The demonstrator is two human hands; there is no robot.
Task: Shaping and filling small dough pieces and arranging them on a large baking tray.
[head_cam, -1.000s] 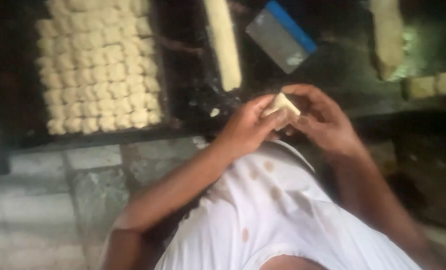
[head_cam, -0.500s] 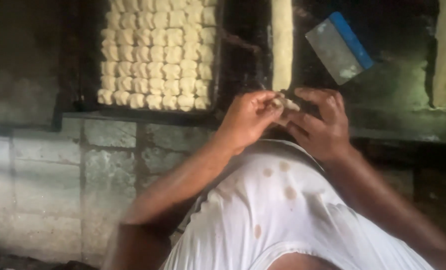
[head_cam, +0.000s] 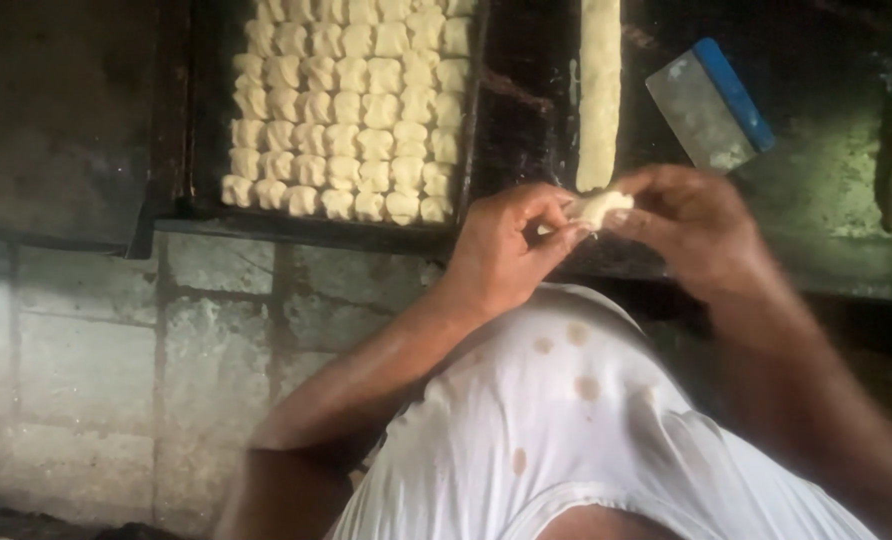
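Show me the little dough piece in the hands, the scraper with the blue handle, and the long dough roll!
dough piece [head_cam: 600, 207], head view, on its pale middle.
scraper [head_cam: 703, 110], head view, on its metal blade.
dough roll [head_cam: 599, 90], head view, on its middle.

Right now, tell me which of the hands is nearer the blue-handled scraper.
Right. The right hand sits just below the scraper, a small gap apart. The left hand is farther off to the left, pinching the dough piece.

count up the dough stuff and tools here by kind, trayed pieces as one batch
tray with a batch of shaped pieces: 1
dough log: 1
dough piece pinched between left hand and right hand: 1
scraper, metal with blue handle: 1
total: 4
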